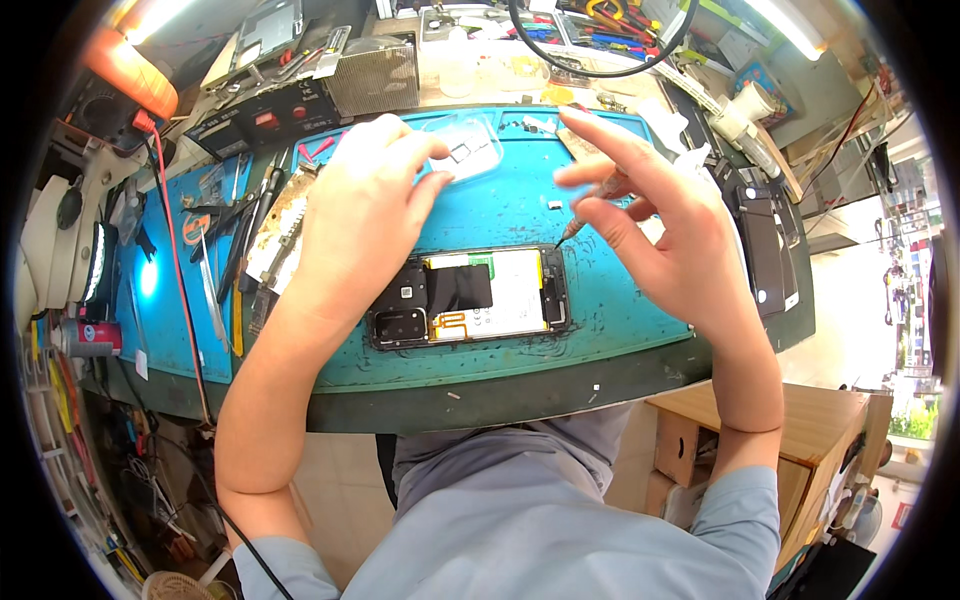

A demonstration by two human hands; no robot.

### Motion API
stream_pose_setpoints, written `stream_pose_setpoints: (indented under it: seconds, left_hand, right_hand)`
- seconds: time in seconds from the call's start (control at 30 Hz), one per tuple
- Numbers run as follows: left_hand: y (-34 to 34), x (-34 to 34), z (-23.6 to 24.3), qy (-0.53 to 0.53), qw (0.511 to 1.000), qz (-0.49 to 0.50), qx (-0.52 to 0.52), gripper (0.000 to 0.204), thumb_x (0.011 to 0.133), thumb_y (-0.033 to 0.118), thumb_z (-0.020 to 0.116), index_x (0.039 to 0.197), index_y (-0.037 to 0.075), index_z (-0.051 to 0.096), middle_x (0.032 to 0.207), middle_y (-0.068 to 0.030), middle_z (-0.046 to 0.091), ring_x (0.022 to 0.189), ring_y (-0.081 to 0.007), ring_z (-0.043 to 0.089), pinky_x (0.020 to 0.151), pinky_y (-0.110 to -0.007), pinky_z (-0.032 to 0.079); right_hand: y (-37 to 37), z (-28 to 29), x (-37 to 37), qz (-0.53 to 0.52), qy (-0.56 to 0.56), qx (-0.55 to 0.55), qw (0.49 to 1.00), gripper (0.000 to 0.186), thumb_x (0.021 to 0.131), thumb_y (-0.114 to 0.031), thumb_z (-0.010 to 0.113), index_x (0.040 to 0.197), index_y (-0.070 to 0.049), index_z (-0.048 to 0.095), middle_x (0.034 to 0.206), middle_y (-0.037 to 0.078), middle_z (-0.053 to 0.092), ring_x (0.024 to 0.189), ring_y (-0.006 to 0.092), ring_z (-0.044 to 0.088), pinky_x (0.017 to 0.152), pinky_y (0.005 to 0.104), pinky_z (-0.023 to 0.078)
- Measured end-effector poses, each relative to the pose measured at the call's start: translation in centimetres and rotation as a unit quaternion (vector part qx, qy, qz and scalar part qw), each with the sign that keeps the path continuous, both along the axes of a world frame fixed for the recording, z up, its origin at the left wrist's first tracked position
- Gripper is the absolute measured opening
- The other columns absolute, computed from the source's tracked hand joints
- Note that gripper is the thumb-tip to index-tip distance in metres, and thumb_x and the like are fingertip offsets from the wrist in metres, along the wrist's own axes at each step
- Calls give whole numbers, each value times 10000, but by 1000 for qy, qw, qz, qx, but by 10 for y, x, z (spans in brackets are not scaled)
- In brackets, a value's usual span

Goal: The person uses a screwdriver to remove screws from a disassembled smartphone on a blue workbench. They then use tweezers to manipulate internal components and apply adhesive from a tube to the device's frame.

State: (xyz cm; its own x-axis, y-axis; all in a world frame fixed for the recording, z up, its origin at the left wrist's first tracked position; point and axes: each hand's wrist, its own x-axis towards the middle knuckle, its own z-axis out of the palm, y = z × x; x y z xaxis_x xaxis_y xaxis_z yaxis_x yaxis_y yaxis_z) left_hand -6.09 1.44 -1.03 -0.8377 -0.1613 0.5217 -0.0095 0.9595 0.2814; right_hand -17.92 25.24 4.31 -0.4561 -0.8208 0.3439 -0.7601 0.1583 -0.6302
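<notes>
My left hand [370,200] reaches over the blue work mat [500,215], thumb and forefinger closing at the left edge of a clear plastic box [485,165]. Small dark and pale parts lie in that box. In my right hand [665,225] is a slim screwdriver [583,219], gripped by thumb and fingers while the forefinger stretches out. Its tip points down at the right end of an opened phone [515,290]. The phone lies lengthwise, its pale battery, black sheet and camera block exposed. A small pale piece [555,205] sits just beyond it.
Behind the left hand stands a black bench device [265,115] with a red switch. Tweezers and other hand tools [235,250] lie left of the mat. Dark phone-like slabs [765,245] are stacked at the right. A black cable loop [600,74] hangs at the back.
</notes>
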Motion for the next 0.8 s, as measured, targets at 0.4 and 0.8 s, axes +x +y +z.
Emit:
stream_pose_setpoints:
  seconds: [0.4,0.8]
  left_hand:
    - [23,3,-4,-20,997,-58,37,99,859,99,802,903,57,725,904,-70,638,915,-294,641,794,-414,525]
    - [27,8,5,1,999,-39,29,91,913,114,764,974,49,742,901,-85,655,907,-294,653,790,-409,527]
  right_hand:
    - [-6,-28,-28,-77,-95,-235,964,461,1049,-48,657,1496,-31,542,1082,106,794,1018,126,741,908,277,580]
    - [-24,-55,-36,-51,-82,-148,984,398,1055,-41,653,1438,6,555,1140,146,777,1056,151,734,895,270,585]
